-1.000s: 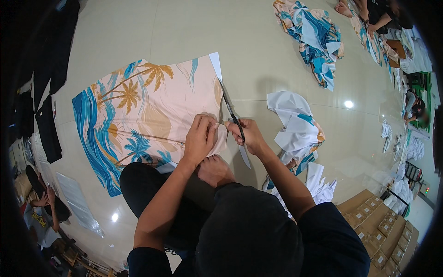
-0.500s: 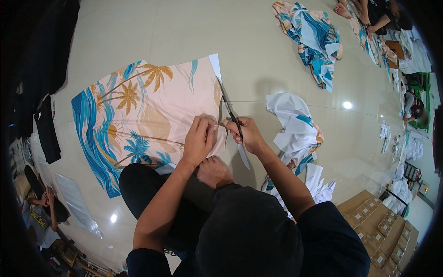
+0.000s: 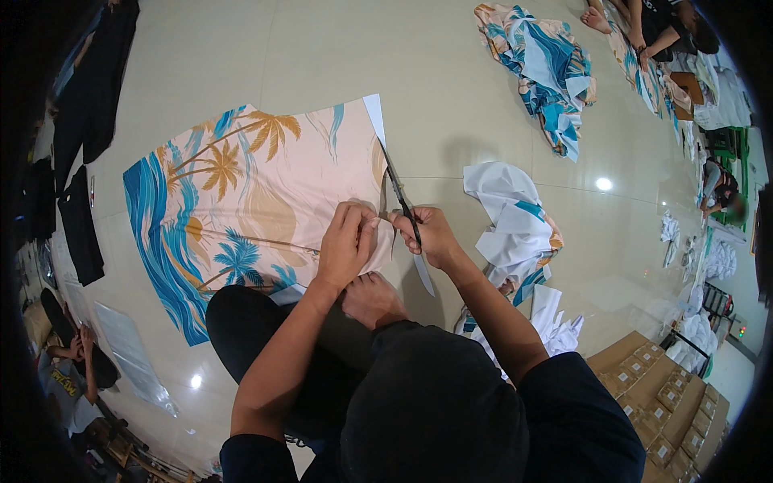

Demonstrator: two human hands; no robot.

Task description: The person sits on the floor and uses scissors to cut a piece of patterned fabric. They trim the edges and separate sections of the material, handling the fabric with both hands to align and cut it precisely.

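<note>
A large cloth piece [image 3: 250,193], printed pink, blue and ochre with palms and waves, lies spread on the floor, a white sliver [image 3: 372,113] showing along its upper right corner. My left hand [image 3: 348,245] pinches the lower right edge of this cloth. Just right of it, my right hand [image 3: 423,233] is closed on black-handled scissors [image 3: 405,205], whose long blades point up along the cloth's right edge. Below that hand is a narrow pale strip [image 3: 423,275]. My bare foot [image 3: 374,302] rests at the bottom edge of the cloth, beside my left wrist.
Crumpled printed pieces [image 3: 535,64] and white-backed scraps [image 3: 507,209] lie to the right. Dark garments [image 3: 84,225] and a plastic sheet [image 3: 133,354] are at left, cardboard with small packs [image 3: 652,394] at lower right. Co-workers sit at upper right [image 3: 660,32], far right [image 3: 721,193] and lower left [image 3: 72,378].
Very little differs. My two hands, the scissors and the cloth appear shifted a few pixels left in the picture, with both grips unchanged.
</note>
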